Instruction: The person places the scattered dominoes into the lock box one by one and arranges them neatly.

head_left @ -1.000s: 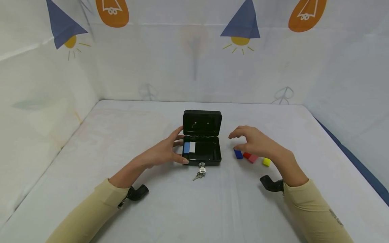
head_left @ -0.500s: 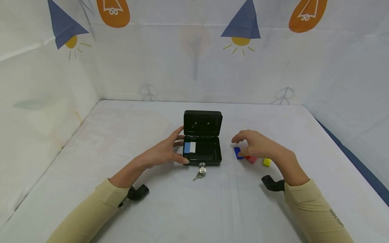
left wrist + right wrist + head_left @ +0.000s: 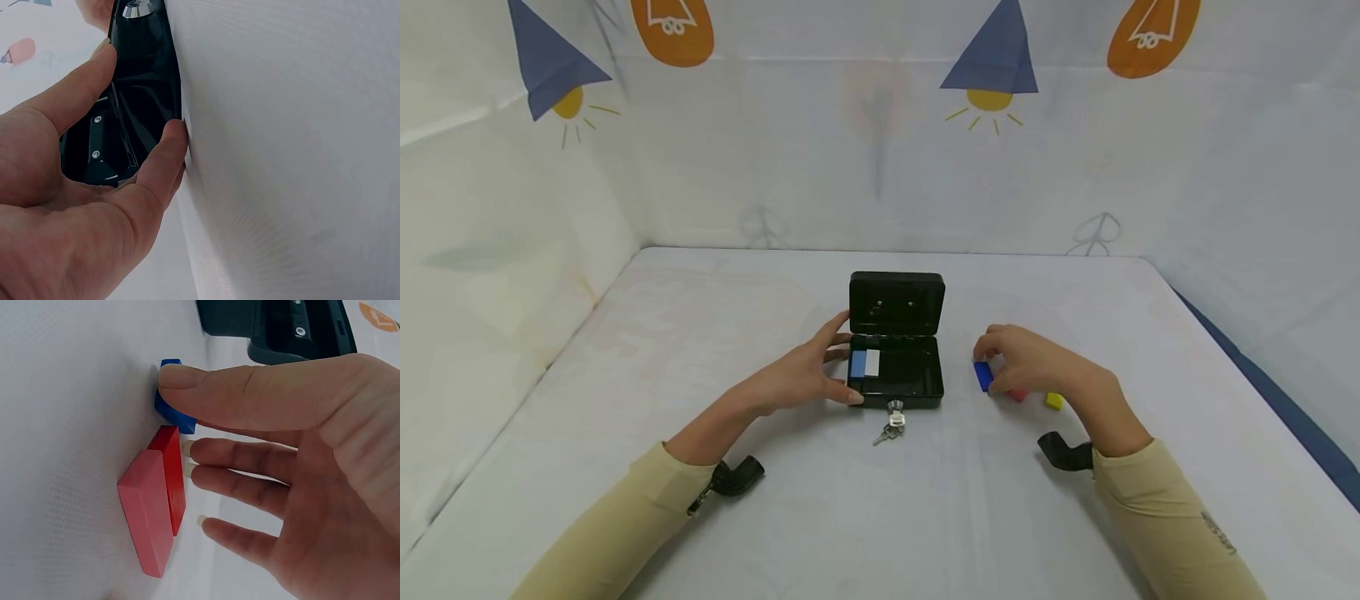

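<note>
A black cash box [image 3: 913,371] stands with its lid raised in the middle of the table. Inside, at the left, lie a light blue block [image 3: 857,364] and a white block [image 3: 872,363]. My left hand [image 3: 797,379] holds the box's left side, thumb at the front corner and fingers farther back. Beyond the box's right side, my right hand [image 3: 1037,358] pinches a dark blue block [image 3: 983,377] at the table, its thumb on the near end. The right wrist view shows that thumb against the block; the index fingertip is hidden there.
A red block [image 3: 174,475] and a pink block [image 3: 147,512] lie side by side under my right hand. A yellow block [image 3: 1054,401] sits farther right. Keys [image 3: 891,429] hang from the lock at the box's front. White fabric walls [image 3: 880,167] enclose the table.
My right hand has come down, and its thumb and finger have closed on the dark blue block. The left hand has stayed on the cash box.
</note>
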The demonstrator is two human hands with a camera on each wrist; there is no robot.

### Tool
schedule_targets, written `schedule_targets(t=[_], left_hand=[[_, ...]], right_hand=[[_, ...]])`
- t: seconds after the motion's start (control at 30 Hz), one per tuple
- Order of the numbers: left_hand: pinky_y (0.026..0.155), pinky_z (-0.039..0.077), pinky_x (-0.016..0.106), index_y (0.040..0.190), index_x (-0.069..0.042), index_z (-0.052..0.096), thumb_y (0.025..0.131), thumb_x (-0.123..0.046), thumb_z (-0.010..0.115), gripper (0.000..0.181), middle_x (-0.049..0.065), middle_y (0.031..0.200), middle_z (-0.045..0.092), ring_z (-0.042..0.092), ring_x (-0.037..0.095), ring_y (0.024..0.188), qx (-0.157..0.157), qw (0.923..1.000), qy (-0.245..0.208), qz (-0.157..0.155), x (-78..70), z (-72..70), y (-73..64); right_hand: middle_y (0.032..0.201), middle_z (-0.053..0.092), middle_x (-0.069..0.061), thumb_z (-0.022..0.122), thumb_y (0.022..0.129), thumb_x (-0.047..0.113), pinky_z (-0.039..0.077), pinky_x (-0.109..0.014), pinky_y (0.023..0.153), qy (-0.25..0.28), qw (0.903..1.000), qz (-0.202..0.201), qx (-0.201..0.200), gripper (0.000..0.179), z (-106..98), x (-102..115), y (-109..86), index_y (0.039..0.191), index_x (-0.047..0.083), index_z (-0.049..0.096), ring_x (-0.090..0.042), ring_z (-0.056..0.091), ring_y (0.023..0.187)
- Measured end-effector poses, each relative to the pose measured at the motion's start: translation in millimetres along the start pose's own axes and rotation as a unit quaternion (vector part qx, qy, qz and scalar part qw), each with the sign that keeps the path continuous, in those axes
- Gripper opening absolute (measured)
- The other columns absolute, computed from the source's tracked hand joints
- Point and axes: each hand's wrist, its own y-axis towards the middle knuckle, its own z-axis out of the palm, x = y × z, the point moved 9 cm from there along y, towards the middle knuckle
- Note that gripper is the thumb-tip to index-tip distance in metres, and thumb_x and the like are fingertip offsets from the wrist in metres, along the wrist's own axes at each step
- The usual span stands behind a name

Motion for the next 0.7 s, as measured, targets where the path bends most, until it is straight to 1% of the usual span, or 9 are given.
schedule_targets(t=[0.13,0.4,0.7], left_hand=[[0.117,0.028,0.058,0.156,-0.047,-0.005,0.077,-0.026,0.087,0.123,0.001,0.165,0.021,0.024,0.028,0.153,0.001,1.0,0.0,0.002,-0.8,0.3,0.0],[0.117,0.027,0.059,0.156,-0.046,-0.004,0.077,-0.025,0.087,0.123,-0.001,0.165,0.021,0.023,0.027,0.154,0.001,1.0,-0.003,0.0,1.6,-0.5,-0.9],[0.117,0.028,0.059,0.156,-0.045,-0.005,0.077,-0.026,0.087,0.122,0.001,0.165,0.021,0.024,0.028,0.153,0.002,1.0,0.001,0.0,0.5,-0.1,-0.8]], right_hand=[[0.114,0.062,-0.006,0.08,0.08,0.011,0.054,-0.045,0.092,-0.005,1.0,0.001,-0.005,0.033,1,0,1.2,0.111,0.012,0.071,-0.024,0.057,0.106],[0.114,0.064,-0.004,0.079,0.077,0.005,0.05,-0.048,0.099,-0.022,0.9977,-0.054,-0.034,0.04,0,15,6.3,0.116,0.007,0.07,-0.024,0.059,0.108],[0.118,0.062,-0.005,0.076,0.079,0.003,0.049,-0.05,0.1,-0.021,0.9976,-0.049,-0.044,0.038,2,13,7.7,0.116,0.008,0.071,-0.025,0.058,0.111]])
